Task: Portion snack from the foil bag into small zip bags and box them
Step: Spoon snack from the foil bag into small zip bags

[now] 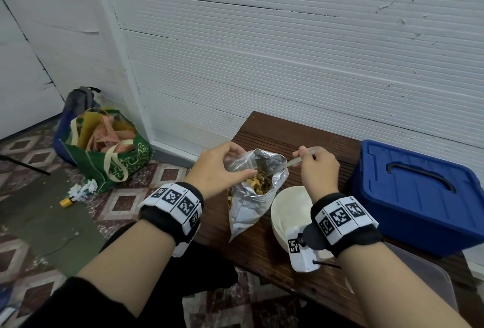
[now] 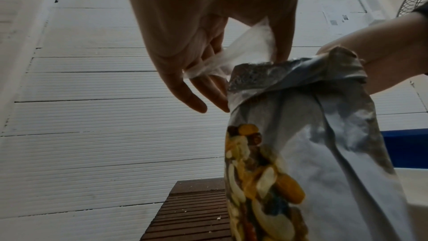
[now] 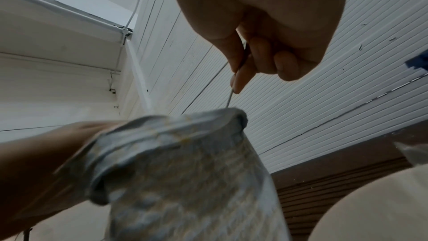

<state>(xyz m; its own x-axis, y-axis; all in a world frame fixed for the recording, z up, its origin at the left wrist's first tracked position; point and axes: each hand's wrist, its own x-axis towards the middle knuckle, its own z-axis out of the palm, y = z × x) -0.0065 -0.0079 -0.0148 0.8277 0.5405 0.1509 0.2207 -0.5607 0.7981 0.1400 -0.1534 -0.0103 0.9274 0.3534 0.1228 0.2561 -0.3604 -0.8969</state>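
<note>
An open silver foil bag [image 1: 251, 207] [image 2: 324, 153] [image 3: 185, 171] full of mixed snack stands on the dark wooden bench [image 1: 264, 251]. My left hand [image 1: 222, 168] [image 2: 208, 47] pinches a small clear zip bag [image 1: 239, 164] [image 2: 245, 50] over the foil bag's left rim. My right hand [image 1: 317, 168] [image 3: 261, 47] grips the handle of a clear plastic spoon [image 1: 285, 164] [image 3: 229, 100]. The spoon's bowl dips into the foil bag's mouth among the snack [image 1: 258, 183]. A window in the bag's side shows snack [image 2: 261, 180] in the left wrist view.
A white bowl [image 1: 288, 207] sits just right of the foil bag, under my right wrist. A blue lidded box [image 1: 416, 194] stands at the bench's right. A clear lid [image 1: 429, 283] lies near the front right. On the floor at left are a green tote [image 1: 110, 149] and a backpack [image 1: 78, 102].
</note>
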